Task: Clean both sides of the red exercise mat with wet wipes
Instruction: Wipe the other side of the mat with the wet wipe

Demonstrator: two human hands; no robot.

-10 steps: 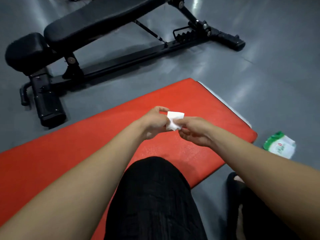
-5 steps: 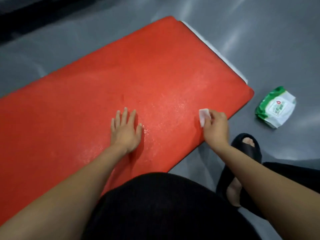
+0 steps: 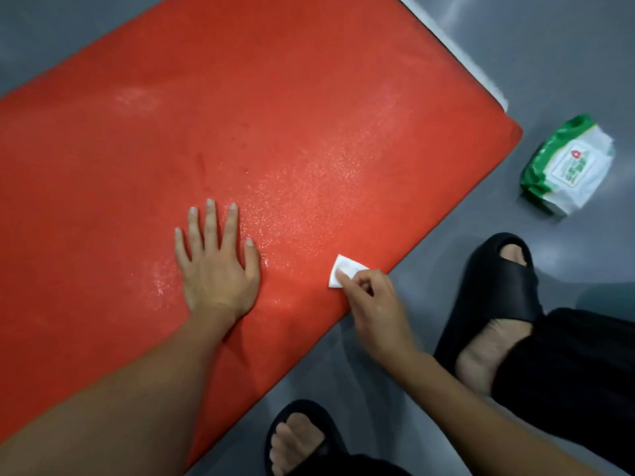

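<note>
The red exercise mat (image 3: 261, 108) lies flat on the grey floor and fills most of the view, with a wet sheen across its near middle. My left hand (image 3: 214, 262) rests flat on the mat, fingers straight and spread. My right hand (image 3: 372, 304) pinches a small folded white wet wipe (image 3: 343, 267) and holds it against the mat close to its near edge. The green and white wet wipes pack (image 3: 568, 164) lies on the floor to the right of the mat's corner.
My two feet in black slides (image 3: 494, 290) (image 3: 302, 438) stand on the grey floor beside the mat's near edge. A white strip (image 3: 450, 46) runs along the mat's far right end.
The view has dropped closer to the mat. My right hand has slid the wipe left along the near edge, toward my left hand, which stays flat on the mat.
</note>
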